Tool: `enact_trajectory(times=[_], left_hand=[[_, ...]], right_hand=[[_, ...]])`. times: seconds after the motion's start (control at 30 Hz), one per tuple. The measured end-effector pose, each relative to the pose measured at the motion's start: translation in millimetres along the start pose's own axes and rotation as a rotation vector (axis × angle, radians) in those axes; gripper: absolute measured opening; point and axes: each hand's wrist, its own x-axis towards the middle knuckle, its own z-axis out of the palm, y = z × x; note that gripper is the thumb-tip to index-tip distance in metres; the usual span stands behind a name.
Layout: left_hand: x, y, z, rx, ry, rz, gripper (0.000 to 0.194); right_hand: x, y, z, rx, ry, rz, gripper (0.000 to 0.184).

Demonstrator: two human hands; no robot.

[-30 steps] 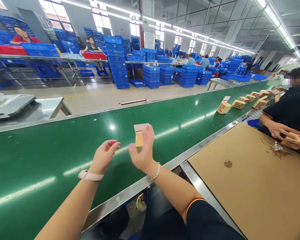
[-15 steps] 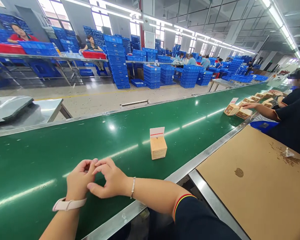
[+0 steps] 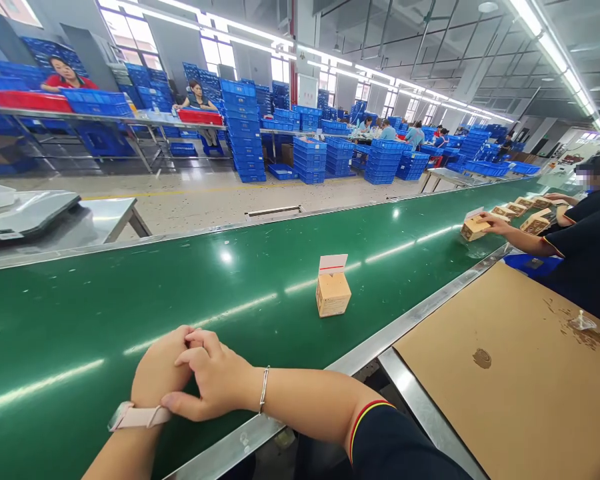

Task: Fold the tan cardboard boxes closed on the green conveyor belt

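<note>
Head view: the box (image 3: 333,295), flap (image 3: 333,264) raised, contents hidden, stands ahead on the belt (image 3: 405,273) — right hand (image 3: 221,378) loosely curved, empty, touching the left hand (image 3: 157,368), whose grip I can't tell.

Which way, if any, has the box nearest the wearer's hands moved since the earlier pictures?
Yes: the box has moved right along the green belt, closer to the cardboard sheet.

Right hand (image 3: 220,380) touching left hand (image 3: 157,370), right fingers (image 3: 209,344) loosely bent, right forearm (image 3: 305,403) stretched sideways
</note>
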Motion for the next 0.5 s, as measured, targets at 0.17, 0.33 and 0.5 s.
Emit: enact_trajectory(times=[0.17, 0.33, 0.5], left_hand=[[-1.7, -1.9, 3.8, 0.023, -0.075, 0.043, 0.018], [-5.0, -0.1, 2.5, 0.083, -0.091, 0.045, 0.017], [-5.2, 7.9, 1.5, 0.124, -0.193, 0.049, 0.016]], right_hand=[[-3.9, -3.8, -3.7, 0.106, -0.077, 0.095, 0.071], [-4.6, -5.7, -5.2, 0.148, -0.094, 0.117, 0.074], [-6.3, -6.8, -4.6, 0.183, -0.125, 0.166, 0.075]])
